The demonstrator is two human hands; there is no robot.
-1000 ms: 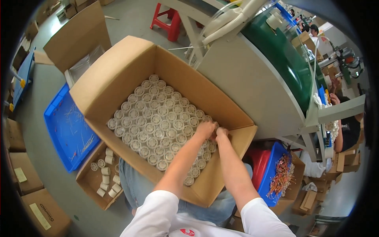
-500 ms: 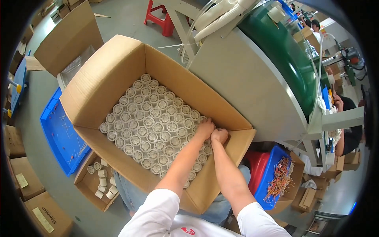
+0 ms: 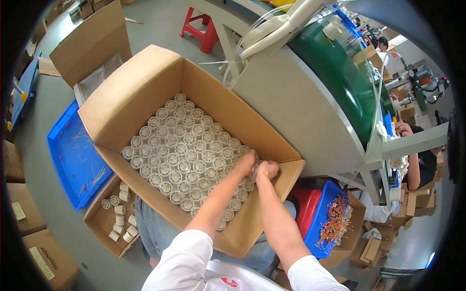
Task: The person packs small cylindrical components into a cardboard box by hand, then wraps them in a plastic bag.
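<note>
Rows of round, clear plastic parts (image 3: 181, 148) with spoked white tops fill the bottom of a large open cardboard box (image 3: 131, 92). My left hand (image 3: 247, 163) reaches into the box's right corner, its fingers curled down over the edge of the rows. Right beside it, my right hand (image 3: 268, 170) is closed against the box's right wall. A bit of clear plastic shows between the two hands, but the fingers hide what each one grips. The box rests over my legs, tilted in view.
At left lie a blue tray (image 3: 73, 160) with thin wires and a carton (image 3: 94, 218) of white cylinders. A machine's grey panel (image 3: 301, 97) borders the box. A blue bin (image 3: 320, 248) of orange wires sits by a red stool (image 3: 307, 211). Another person's arm (image 3: 413, 169) is far right.
My hands have shifted slightly apart, and clear plastic now shows between them. The whole view has moved a little.
</note>
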